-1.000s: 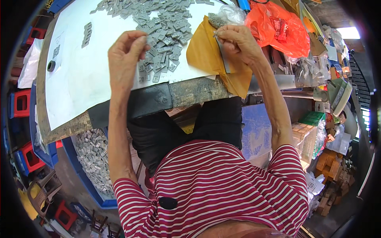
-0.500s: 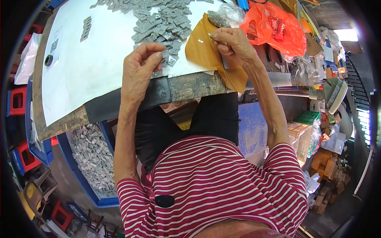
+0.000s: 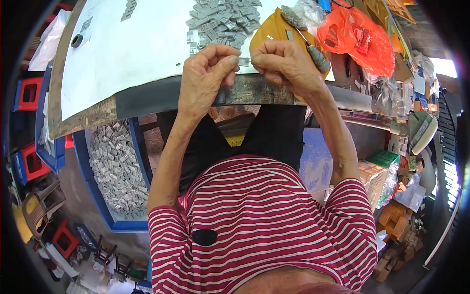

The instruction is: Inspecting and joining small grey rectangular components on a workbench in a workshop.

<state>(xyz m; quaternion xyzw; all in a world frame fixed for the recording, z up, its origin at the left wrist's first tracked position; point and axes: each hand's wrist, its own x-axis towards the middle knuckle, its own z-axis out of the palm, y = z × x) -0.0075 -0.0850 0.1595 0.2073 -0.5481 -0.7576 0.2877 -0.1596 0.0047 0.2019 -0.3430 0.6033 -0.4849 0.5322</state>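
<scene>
Both hands have closed together at the worktop (image 3: 122, 63) near edge | left hand (image 3: 205, 78) and right hand (image 3: 286, 66) pinch one small grey part (image 3: 244, 61) between fingertips | grey pile (image 3: 223, 19) at far edge.

Two bare hands are up at the table edge, the left hand (image 3: 208, 73) and the right hand (image 3: 284, 63). Between them is one small grey metal piece (image 3: 244, 61). One big heap of flat grey metal pieces (image 3: 223, 19) lies on the white table top (image 3: 127, 54), too many to count. One blue plastic tub (image 3: 105, 196) holds many more. One orange plastic bag (image 3: 357, 36) sits at the right. One black ring (image 3: 77, 40) lies at the left.
</scene>
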